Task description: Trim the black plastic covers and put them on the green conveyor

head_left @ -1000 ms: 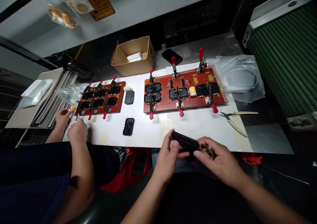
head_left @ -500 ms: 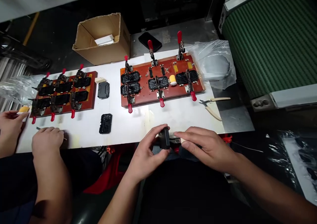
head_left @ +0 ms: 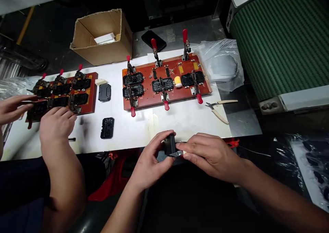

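My left hand (head_left: 155,161) grips a black plastic part (head_left: 169,145) on edge between fingers and thumb, at the table's front edge. From the right, my right hand (head_left: 205,152) pinches a small knife (head_left: 179,153) with a pale handle, mostly hidden by the fingers. Its metal blade lies against the part's lower edge. Beyond my hands a red-brown fixture board (head_left: 146,101) carries several black ribbed parts under red-handled clamps. A yellow-and-white roll (head_left: 178,82) rests on that board. Left of it, a black cover (head_left: 104,92) and a ribbed black part (head_left: 107,128) lie on the white sheet.
Cream-handled nippers (head_left: 218,111) lie at the right, near a plastic bag (head_left: 222,66). A cardboard box (head_left: 102,54) and a phone (head_left: 153,41) stand behind. A co-worker's hands (head_left: 57,126) reach over a second clamp fixture (head_left: 89,104). A green conveyor (head_left: 282,44) bounds the right.
The knife in my right hand has moved left and down onto the black part's lower edge. The co-worker's hands have moved onto the second fixture; their yellow roll no longer shows.
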{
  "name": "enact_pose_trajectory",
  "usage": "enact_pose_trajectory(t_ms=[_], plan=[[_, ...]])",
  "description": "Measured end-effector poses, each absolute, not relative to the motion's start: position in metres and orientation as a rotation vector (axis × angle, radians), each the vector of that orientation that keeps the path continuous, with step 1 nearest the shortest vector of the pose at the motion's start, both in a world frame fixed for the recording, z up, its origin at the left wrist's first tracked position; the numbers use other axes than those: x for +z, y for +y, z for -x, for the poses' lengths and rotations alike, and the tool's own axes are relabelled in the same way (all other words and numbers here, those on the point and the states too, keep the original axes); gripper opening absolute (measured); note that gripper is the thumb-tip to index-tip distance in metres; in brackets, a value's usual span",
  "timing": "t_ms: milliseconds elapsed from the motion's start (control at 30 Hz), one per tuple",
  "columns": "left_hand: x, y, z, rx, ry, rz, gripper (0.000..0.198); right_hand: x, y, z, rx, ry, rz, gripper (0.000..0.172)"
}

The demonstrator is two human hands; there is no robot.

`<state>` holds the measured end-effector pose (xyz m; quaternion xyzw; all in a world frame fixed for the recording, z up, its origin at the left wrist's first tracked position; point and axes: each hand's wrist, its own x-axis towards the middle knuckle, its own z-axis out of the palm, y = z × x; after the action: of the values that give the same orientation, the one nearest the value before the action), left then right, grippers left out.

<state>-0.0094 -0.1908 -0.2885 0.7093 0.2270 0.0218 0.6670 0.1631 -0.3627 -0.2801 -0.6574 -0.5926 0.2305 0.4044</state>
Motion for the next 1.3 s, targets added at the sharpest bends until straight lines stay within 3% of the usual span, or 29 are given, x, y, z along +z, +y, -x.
enact_pose_trajectory(t_ms=[167, 400, 633, 867, 1000, 1100, 1200, 1300], plan=[[-0.289, -0.192, 0.01, 0.026, 0.476, -1.591, 0.06, -0.287, -0.362, -0.171, 0.552, -1.435, 1.739, 0.032], [-0.284, -0.204, 0.008, -0.018, 0.341, -1.473, 0.061, -0.328, -0.352, -0.204, 0.489, -1.185, 2.226, 0.033], [-0.295, -0.203, 0.011, 0.071, 0.492, -1.431, 0.059, -0.369, -0.355, -0.216, 0.19, -1.252, 2.426, 0.026], [-0.332, -0.172, 0.002, 0.173, 1.073, -1.785, 0.079, -0.315, -0.303, -0.225, 0.046, -1.351, 2.177, 0.026], [-0.341, -0.155, 0.005, 0.297, 0.952, -2.133, 0.067, -0.288, -0.219, -0.273, 0.064, -1.434, 2.5, 0.033], [-0.346, -0.147, 0.016, 0.305, 0.791, -2.342, 0.076, -0.284, -0.178, -0.304, 0.147, -1.488, 2.575, 0.034], [-0.356, -0.145, 0.023, 0.136, 0.59, -2.458, 0.091, -0.284, -0.182, -0.302, 0.214, -1.576, 2.591, 0.034], [-0.368, -0.15, 0.022, 0.129, 0.531, -2.463, 0.092, -0.289, -0.222, -0.265, 0.229, -1.605, 2.437, 0.04]])
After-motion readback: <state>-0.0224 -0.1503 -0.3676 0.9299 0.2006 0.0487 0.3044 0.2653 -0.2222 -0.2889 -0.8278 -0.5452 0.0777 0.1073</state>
